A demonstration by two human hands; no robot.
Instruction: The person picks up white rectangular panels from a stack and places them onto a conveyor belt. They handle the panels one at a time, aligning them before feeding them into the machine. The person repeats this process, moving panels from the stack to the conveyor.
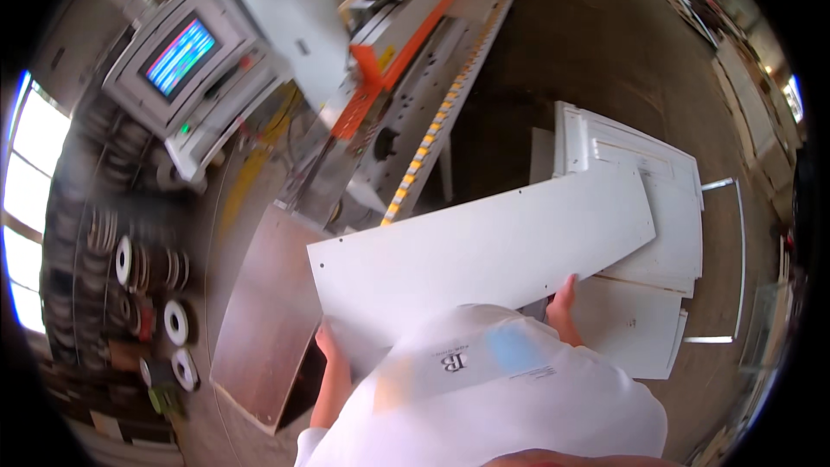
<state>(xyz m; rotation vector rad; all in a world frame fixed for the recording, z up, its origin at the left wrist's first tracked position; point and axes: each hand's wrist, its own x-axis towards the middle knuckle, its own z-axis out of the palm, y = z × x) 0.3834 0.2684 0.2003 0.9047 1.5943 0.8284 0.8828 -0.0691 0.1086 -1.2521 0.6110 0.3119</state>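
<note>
A long white board [484, 246] with small drilled holes near its corners lies across in front of my body. My left hand [326, 342] grips its near left edge, the fingers partly hidden under the board. At the near edge on the right, my right hand [564, 297] holds it with the thumb up along the side and the other fingers hidden below. The board's right end overlaps a stack of white panels [661, 199]. Under its left end stands a brown-topped table [268, 311].
Ahead runs a long machine with an orange guard [372, 69] and a yellow-dotted rail [424, 151]. A control panel with a lit screen [180, 56] stands at the left. Rolls of edging tape [175, 323] fill the left side. A white metal frame [739, 259] stands beyond the panels.
</note>
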